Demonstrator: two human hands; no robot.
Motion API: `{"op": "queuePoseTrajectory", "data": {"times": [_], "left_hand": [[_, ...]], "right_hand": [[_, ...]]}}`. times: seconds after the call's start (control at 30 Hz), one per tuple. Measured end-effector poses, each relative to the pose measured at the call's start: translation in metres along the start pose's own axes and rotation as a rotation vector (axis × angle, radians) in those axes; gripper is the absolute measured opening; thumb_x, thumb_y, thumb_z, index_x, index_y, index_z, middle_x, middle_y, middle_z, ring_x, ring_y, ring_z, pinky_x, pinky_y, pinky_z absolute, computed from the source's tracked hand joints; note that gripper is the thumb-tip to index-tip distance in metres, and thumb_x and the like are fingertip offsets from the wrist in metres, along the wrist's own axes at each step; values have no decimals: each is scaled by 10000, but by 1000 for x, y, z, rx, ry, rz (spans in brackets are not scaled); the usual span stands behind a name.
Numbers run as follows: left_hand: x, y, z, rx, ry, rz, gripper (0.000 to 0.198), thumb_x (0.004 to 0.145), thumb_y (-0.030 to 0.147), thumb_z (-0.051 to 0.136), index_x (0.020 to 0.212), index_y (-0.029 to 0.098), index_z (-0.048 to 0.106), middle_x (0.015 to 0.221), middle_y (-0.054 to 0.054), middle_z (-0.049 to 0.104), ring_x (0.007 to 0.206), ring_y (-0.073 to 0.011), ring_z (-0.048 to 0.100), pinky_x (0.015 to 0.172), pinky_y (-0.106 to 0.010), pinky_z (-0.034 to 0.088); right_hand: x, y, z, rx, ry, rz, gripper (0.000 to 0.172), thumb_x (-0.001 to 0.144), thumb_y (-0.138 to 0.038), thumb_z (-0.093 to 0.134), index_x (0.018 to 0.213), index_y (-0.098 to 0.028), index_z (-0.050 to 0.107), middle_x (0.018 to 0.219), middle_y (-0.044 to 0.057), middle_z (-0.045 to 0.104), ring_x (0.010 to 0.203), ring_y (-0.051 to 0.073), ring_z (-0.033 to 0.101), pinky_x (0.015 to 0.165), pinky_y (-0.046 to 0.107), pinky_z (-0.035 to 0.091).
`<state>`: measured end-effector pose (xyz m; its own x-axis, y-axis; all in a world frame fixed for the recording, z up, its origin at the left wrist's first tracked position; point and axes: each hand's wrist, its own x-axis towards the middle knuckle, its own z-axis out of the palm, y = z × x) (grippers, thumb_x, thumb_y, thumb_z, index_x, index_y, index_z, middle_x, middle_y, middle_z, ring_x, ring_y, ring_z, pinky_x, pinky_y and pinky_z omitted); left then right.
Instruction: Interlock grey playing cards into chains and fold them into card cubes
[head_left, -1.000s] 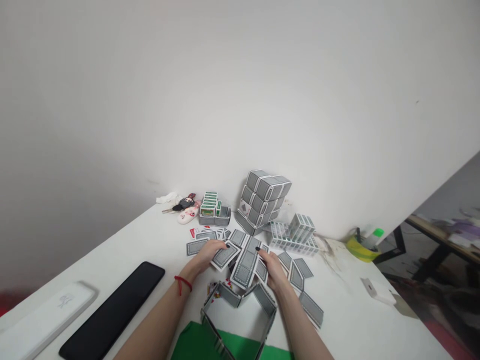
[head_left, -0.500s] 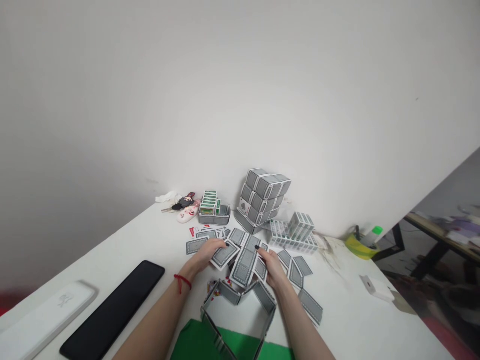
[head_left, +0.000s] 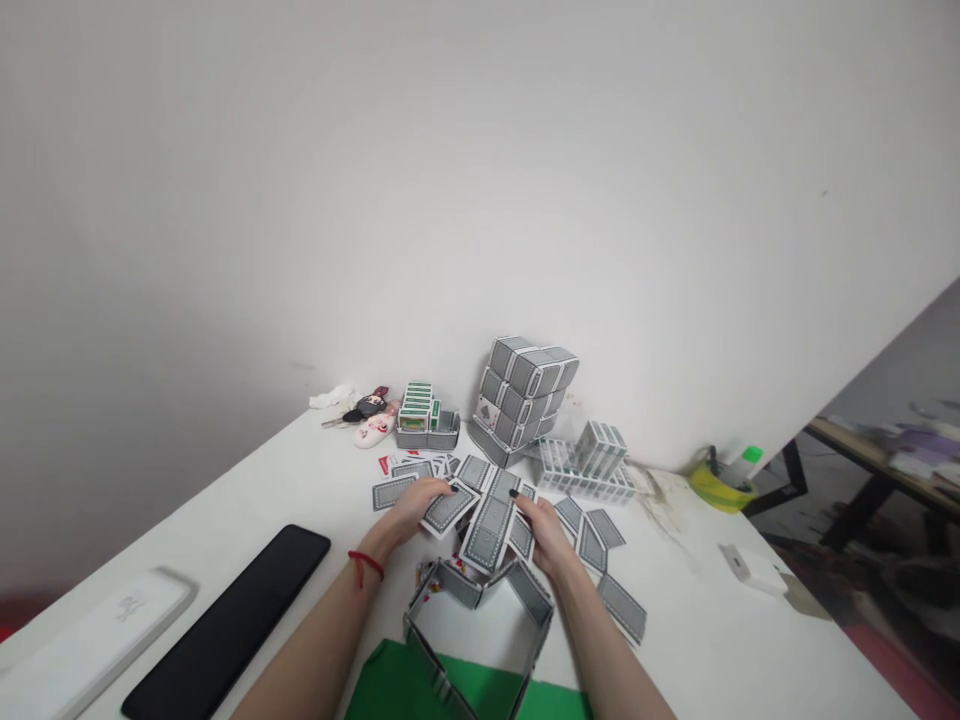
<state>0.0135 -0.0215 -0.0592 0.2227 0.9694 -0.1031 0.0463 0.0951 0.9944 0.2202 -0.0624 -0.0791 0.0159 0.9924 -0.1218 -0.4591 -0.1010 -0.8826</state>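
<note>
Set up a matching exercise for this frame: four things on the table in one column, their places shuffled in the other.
Things
1. black phone
2. card-block tower
3. green sheet
4. loose cards

Places
A. at the near edge, partly under the standing ring of cards
B. scattered face down in the middle
C. lying flat at the left
D. at the back, by the wall

Pairs: 1-C, 2-D, 3-A, 4-B.

Bare table [head_left: 285,480] left of loose cards [head_left: 480,470]; card ring [head_left: 461,590] near, card tower [head_left: 525,400] beyond, seemingly against wall [head_left: 450,200].
</note>
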Motion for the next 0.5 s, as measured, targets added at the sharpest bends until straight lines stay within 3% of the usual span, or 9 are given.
{"op": "queuePoseTrajectory", "data": {"times": [0.5], "left_hand": [[4,-2,1,1,-54,54,173,595,254,531,468,183,437,509,31,419,530,-118,368,506,-243,289]], "right_hand": [[1,2,0,-25,1,-24,261,594,-334,750,746,-136,674,668,60,711,691,242,674,618,321,521]]}}
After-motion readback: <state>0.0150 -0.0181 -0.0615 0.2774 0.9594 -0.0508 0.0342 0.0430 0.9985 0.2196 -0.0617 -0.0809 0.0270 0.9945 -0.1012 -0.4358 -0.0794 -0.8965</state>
